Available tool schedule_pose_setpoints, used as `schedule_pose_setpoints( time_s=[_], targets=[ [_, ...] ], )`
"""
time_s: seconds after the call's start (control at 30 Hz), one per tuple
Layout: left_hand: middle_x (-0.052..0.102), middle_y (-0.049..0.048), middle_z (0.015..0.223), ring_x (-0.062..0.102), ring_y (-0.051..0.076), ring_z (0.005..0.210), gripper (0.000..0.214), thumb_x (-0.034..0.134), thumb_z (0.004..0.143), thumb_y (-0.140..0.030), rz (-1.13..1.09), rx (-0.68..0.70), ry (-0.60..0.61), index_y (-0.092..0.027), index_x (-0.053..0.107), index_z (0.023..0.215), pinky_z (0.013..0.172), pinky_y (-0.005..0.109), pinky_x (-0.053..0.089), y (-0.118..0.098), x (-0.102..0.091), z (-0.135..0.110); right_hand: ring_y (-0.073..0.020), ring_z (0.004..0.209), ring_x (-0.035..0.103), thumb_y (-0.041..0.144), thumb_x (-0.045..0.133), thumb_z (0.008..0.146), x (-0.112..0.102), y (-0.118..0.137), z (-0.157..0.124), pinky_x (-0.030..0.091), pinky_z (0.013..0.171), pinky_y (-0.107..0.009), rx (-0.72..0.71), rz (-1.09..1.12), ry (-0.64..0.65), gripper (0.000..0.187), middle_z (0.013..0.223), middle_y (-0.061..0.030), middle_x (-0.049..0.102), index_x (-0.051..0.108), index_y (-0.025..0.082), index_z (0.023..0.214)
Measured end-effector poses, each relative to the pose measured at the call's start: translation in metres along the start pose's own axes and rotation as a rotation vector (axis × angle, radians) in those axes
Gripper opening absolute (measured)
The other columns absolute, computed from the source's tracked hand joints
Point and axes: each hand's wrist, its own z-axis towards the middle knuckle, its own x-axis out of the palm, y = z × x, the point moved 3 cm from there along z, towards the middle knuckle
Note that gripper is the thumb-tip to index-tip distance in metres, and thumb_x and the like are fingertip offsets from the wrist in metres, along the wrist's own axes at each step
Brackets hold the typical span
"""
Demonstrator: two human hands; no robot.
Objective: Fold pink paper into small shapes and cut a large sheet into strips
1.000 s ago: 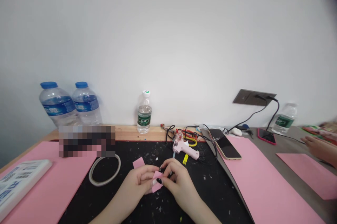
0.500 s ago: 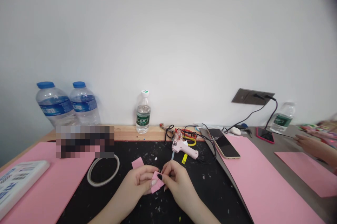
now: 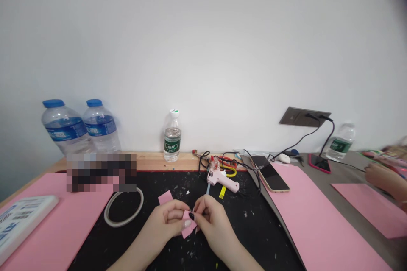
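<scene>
Between my two hands is a small pink piece of paper or thin foam [image 3: 188,231], held just above the black mat [image 3: 127,250]. My left hand [image 3: 170,222] pinches its left side, thumb on top. My right hand [image 3: 210,220] is closed on its upper right corner, with the thumb pressed down on the surface. Another small pink piece [image 3: 165,197] lies on the mat behind my left fingers. Just beyond my right hand rests a pale pink glue gun [image 3: 224,180] with a glue stick poking out of it.
A white tape ring [image 3: 124,207] lies to the left. Large pink sheets [image 3: 318,216] flank the mat, with a white box [image 3: 27,222] on the left one. A phone [image 3: 270,173], tangled cables and water bottles [image 3: 172,139] stand towards the wall. Another person's hand [image 3: 384,182] is at far right.
My hands stay close together on the pink piece, which has shifted very slightly downward and turned a little. The other person's hand at far right has moved a little to the right.
</scene>
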Motion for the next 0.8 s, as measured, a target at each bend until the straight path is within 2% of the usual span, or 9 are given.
schedule_pose_setpoints(
  time_s=[0.1,0.17,0.23,0.3,0.43,0.57,0.8],
  targets=[
    [0.069,0.0007,0.066,0.061,0.013,0.059,0.021,0.074,0.060,-0.023,0.016,0.016,-0.035,-0.016,0.061,0.075,0.055,0.021,0.041,0.002,-0.002,0.001,-0.0105,0.055,0.053,0.011,0.057,0.072,0.001,-0.003,0.001,0.042,0.043,-0.019,0.031,0.013,-0.010,0.016,0.073,-0.0001,0.053,0.044,0.018,0.064],
    [0.068,-0.0001,0.064,0.060,0.012,0.056,0.021,0.074,0.060,-0.023,0.003,0.002,-0.062,-0.016,0.061,0.075,0.053,0.020,0.041,0.003,-0.004,0.001,-0.0096,0.048,0.051,0.014,0.056,0.073,0.001,-0.006,0.001,0.038,0.039,-0.017,0.091,0.032,-0.001,0.014,0.063,0.0032,0.051,0.043,0.019,0.070],
    [0.068,-0.0005,0.063,0.059,0.011,0.054,0.022,0.074,0.059,-0.023,-0.023,-0.021,-0.087,-0.016,0.060,0.075,0.053,0.020,0.041,0.003,-0.004,0.001,-0.0082,0.039,0.045,0.019,0.050,0.079,0.000,-0.007,0.001,0.032,0.035,-0.016,0.142,0.024,0.029,0.011,0.050,0.0070,0.046,0.042,0.019,0.072],
    [0.067,-0.0017,0.060,0.057,0.010,0.051,0.024,0.075,0.058,-0.024,-0.055,-0.031,-0.108,-0.016,0.060,0.075,0.052,0.019,0.041,0.002,-0.004,0.000,-0.0072,0.035,0.040,0.023,0.042,0.085,-0.001,-0.005,0.000,0.028,0.035,-0.016,0.138,-0.026,0.060,0.016,0.045,0.0080,0.043,0.041,0.019,0.069],
    [0.064,-0.0040,0.056,0.054,0.008,0.047,0.024,0.075,0.059,-0.026,-0.090,-0.029,-0.108,-0.016,0.059,0.074,0.049,0.018,0.039,0.000,-0.004,0.000,-0.0072,0.040,0.040,0.025,0.047,0.084,-0.001,0.002,-0.001,0.027,0.040,-0.017,0.047,-0.165,0.119,0.021,0.047,0.0067,0.043,0.044,0.018,0.064],
    [0.065,-0.0027,0.060,0.059,0.010,0.053,0.025,0.075,0.059,-0.027,-0.093,-0.054,-0.097,-0.016,0.060,0.076,0.053,0.019,0.042,0.001,-0.003,-0.001,-0.0080,0.047,0.040,0.022,0.047,0.084,-0.001,0.006,-0.001,0.028,0.044,-0.018,-0.012,-0.252,0.101,0.025,0.050,0.0055,0.043,0.043,0.018,0.060],
    [0.065,-0.0033,0.059,0.059,0.009,0.053,0.028,0.076,0.056,-0.028,-0.094,-0.065,-0.115,-0.015,0.059,0.075,0.052,0.018,0.044,-0.003,-0.002,-0.002,-0.0082,0.049,0.039,0.023,0.042,0.086,-0.001,0.008,-0.001,0.027,0.047,-0.019,-0.003,-0.252,0.121,0.027,0.051,0.0052,0.042,0.040,0.018,0.059]
  ],
)
